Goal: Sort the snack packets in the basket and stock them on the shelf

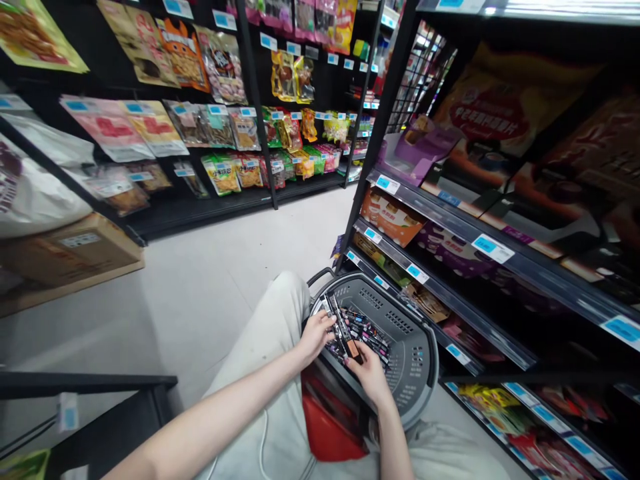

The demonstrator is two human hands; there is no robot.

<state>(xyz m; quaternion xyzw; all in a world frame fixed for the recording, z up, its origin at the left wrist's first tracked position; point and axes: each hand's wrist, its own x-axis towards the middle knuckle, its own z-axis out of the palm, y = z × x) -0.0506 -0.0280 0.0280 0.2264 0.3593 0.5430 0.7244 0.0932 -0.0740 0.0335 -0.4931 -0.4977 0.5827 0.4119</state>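
A: Hands?
B: Left hand [316,335] closed on the left side of the slim packs [341,328], right hand [371,375] gripping their near end. Can't tell the exact count.
A: Where's that?
B: Over the grey basket [425,387], above a loose heap [369,331] inside it.
A: Around it?
B: Trouser leg [250,353] left of the basket, shelf [545,280] right, carton [75,257] far left.

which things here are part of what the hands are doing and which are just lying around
In use:
- left hand and right hand, both holding slim dark packs
- grey basket with more small packs

Just around:
- snack bags
- cardboard box
- white sack
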